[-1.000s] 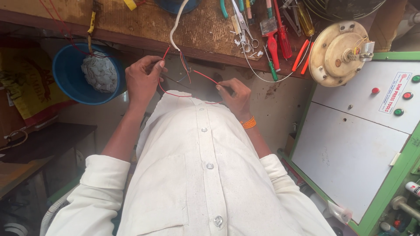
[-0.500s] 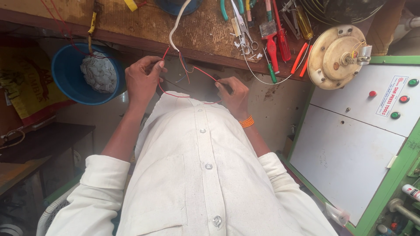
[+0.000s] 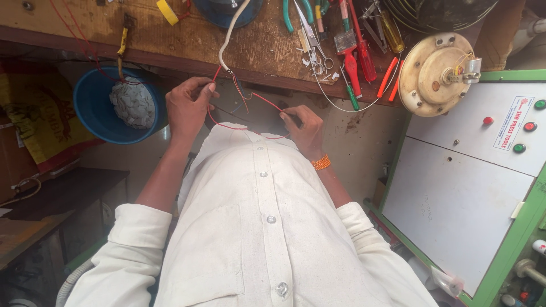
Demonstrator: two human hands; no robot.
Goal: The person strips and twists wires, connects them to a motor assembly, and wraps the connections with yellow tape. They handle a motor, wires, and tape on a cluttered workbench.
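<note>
Both hands, left and right, pinch a red wire taut below the table; pliers lie at twelve o'clock.

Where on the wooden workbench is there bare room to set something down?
Bare wood lies on the wooden workbench between the yellow tape roll and the white cable. Right of that it is crowded: pliers, scissors, red screwdrivers and a cream round motor plate.

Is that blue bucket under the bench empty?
No. The blue bucket holds a grey-white crumpled wad; what it is cannot be told.
</note>
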